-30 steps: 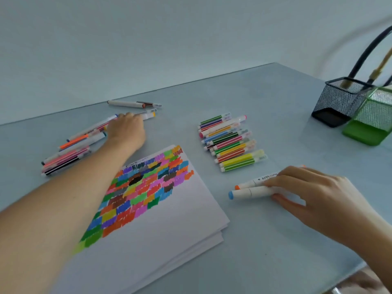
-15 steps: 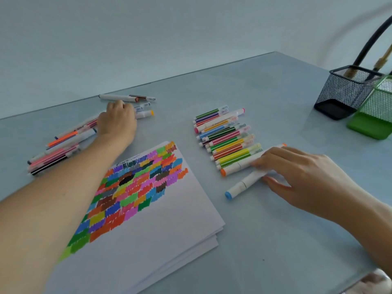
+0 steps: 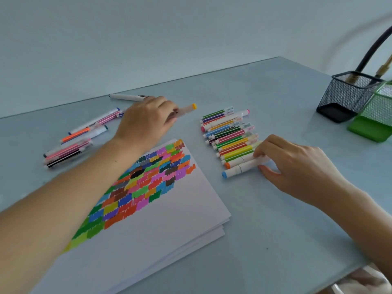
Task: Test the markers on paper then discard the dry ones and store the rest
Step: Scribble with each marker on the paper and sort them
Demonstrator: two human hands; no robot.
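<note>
Markers everywhere on this table, so let's sweep across. Over at nine o'clock lies the loose pile (image 3: pixel 74 143), a scatter of pink, orange and black-striped barrels fanned at odd angles, well apart from the neat stock. Just above it, towards eleven o'clock, a lone white marker (image 3: pixel 126 97) sits near the back edge. The left hand (image 3: pixel 146 122) is right beside that one, fingers curled closed round a yellow-capped marker (image 3: pixel 186 108), whose cap pokes out at its two o'clock side. Below the forearm, the paper stack (image 3: pixel 161 230) fills the six o'clock zone, its top sheet packed with scribbled colour swatches; no writing legible there.

Centre now: the tidy row (image 3: pixel 228 134) of striped markers, side by side, caps pointing towards two o'clock. Printing on the barrels is too small to read. At its five o'clock end lie two fat white markers, the orange-tipped marker (image 3: pixel 235 163) touching the row and the blue-tipped marker (image 3: pixel 235 170) just beside it. The right hand (image 3: pixel 297 166) is partly closed, fingertips resting on both barrels, thumb tucked under the blue one.

At two o'clock stand a black mesh holder (image 3: pixel 347 96) and a green mesh holder (image 3: pixel 375 122), touching. The table (image 3: pixel 275 230) is smooth pale blue-grey, against a plain pale wall (image 3: pixel 148 39).
</note>
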